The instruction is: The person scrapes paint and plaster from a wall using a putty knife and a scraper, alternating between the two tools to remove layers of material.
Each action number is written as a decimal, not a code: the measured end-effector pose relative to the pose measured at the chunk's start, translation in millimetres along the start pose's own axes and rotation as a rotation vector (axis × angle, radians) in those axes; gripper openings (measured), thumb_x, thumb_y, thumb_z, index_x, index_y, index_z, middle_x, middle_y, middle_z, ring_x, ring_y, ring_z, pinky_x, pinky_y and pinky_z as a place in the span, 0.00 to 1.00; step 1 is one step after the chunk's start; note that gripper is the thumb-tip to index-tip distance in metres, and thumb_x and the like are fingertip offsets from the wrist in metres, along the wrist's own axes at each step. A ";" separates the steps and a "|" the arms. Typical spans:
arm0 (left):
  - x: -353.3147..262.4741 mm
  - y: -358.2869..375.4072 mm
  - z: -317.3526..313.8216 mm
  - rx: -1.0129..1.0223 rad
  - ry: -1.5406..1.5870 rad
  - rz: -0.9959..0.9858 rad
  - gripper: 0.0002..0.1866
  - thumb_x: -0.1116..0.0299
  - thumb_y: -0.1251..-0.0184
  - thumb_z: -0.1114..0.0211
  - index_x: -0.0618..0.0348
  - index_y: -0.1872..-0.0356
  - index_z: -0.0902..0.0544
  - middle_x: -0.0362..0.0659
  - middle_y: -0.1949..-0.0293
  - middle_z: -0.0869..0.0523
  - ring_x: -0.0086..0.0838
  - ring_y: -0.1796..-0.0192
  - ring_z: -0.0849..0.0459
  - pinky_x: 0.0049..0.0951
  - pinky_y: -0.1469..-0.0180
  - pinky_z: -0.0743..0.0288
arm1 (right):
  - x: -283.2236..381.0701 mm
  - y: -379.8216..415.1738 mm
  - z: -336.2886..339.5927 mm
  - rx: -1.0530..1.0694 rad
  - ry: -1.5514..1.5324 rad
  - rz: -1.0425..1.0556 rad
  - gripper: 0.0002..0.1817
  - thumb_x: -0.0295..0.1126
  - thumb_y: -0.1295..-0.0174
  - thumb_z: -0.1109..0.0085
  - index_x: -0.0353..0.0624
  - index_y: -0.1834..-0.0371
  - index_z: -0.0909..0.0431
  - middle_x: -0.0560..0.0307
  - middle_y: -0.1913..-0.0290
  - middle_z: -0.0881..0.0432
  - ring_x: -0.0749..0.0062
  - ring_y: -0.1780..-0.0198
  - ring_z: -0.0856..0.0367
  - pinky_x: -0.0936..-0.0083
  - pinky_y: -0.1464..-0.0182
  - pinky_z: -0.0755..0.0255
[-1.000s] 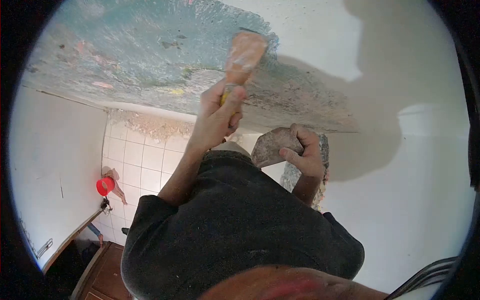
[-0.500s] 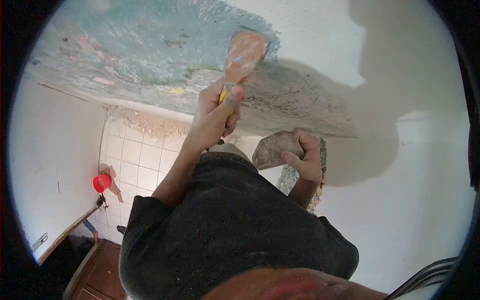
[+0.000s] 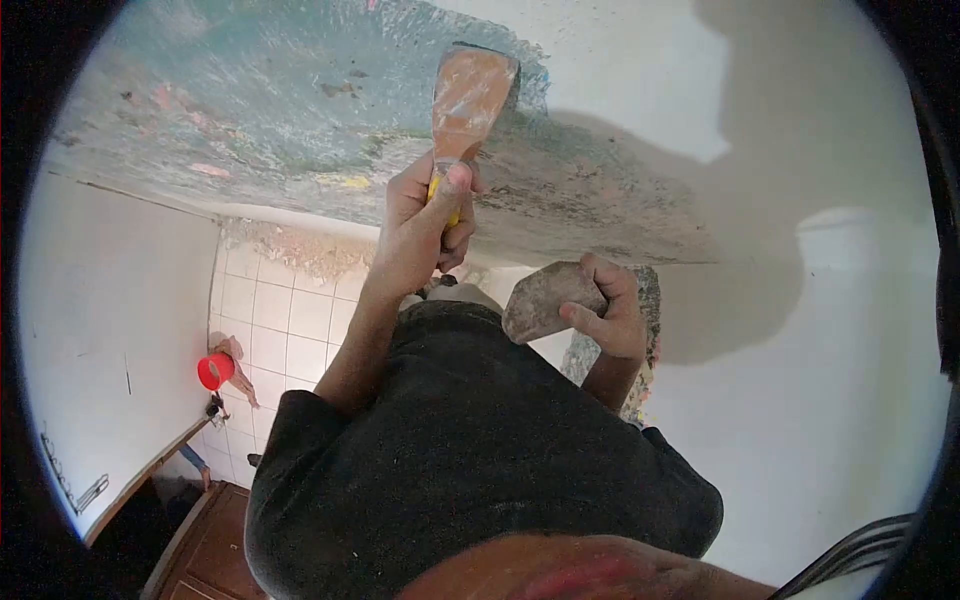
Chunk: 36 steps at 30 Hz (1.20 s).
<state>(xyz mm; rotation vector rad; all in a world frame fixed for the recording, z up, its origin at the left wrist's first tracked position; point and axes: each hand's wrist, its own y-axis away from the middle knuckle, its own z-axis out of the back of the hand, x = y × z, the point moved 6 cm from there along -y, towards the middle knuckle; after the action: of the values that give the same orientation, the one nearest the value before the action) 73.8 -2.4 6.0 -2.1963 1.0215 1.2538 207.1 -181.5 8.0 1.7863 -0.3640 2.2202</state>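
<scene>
My left hand is wrapped round the yellow handle of a scraper. Its wide, smeared blade points up the view, with the edge at the blue-grey patch of the wall. To the right and lower, my right hand grips a flat, greyish-brown piece between thumb and fingers, in front of my dark shirt. Some fingers of both hands are hidden.
Smooth white wall fills the right side. White floor tiles lie at the left, with a red container and part of another person beside it. A brown wooden door shows at the bottom left.
The scraper and my left hand have shifted a little up and left along the wall. My right hand keeps its hold on the flat piece. The view has shifted slightly.
</scene>
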 end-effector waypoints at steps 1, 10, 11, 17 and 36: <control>-3.6 0.1 -1.6 -0.008 0.006 0.014 0.16 0.54 0.23 0.46 0.58 0.62 0.26 0.34 0.86 0.34 0.15 0.89 0.41 0.20 0.89 0.47 | -2.0 -0.6 -1.3 0.016 -0.022 0.008 0.20 0.37 0.48 0.28 0.43 0.75 0.35 0.68 0.74 0.36 0.81 0.69 0.39 0.80 0.68 0.41; -12.4 0.0 -9.3 -0.048 -0.029 -0.027 0.18 0.52 0.22 0.49 0.57 0.62 0.26 0.34 0.88 0.36 0.15 0.91 0.43 0.20 0.90 0.49 | -5.2 -6.4 -2.9 0.025 -0.054 -0.026 0.17 0.36 0.47 0.28 0.42 0.73 0.31 0.67 0.74 0.34 0.83 0.69 0.37 0.78 0.67 0.39; -11.4 -0.6 -10.0 -0.030 -0.026 -0.030 0.18 0.52 0.22 0.48 0.58 0.63 0.26 0.34 0.88 0.35 0.15 0.90 0.43 0.19 0.91 0.49 | -4.0 -5.9 -3.8 0.010 -0.030 -0.051 0.16 0.36 0.48 0.28 0.42 0.72 0.29 0.67 0.74 0.33 0.83 0.69 0.37 0.77 0.67 0.38; -16.1 -1.9 2.9 -0.045 0.000 -0.040 0.18 0.52 0.24 0.46 0.58 0.64 0.26 0.33 0.87 0.35 0.14 0.90 0.42 0.20 0.90 0.50 | -5.8 -7.1 -2.4 0.047 -0.037 -0.004 0.14 0.35 0.49 0.28 0.42 0.70 0.26 0.66 0.74 0.32 0.83 0.68 0.34 0.78 0.66 0.37; -5.2 -3.2 -3.7 0.011 -0.044 -0.034 0.18 0.51 0.23 0.48 0.57 0.61 0.26 0.34 0.88 0.36 0.14 0.91 0.43 0.20 0.91 0.51 | -0.6 -3.3 -5.6 0.054 -0.035 0.008 0.15 0.34 0.48 0.29 0.41 0.72 0.28 0.67 0.75 0.34 0.82 0.69 0.38 0.79 0.68 0.41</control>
<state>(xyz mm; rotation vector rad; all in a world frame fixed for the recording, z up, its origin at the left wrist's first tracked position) 76.6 -0.6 12.4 -2.1589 0.9680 1.2728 203.3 -176.4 6.3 1.8562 -0.3215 2.2266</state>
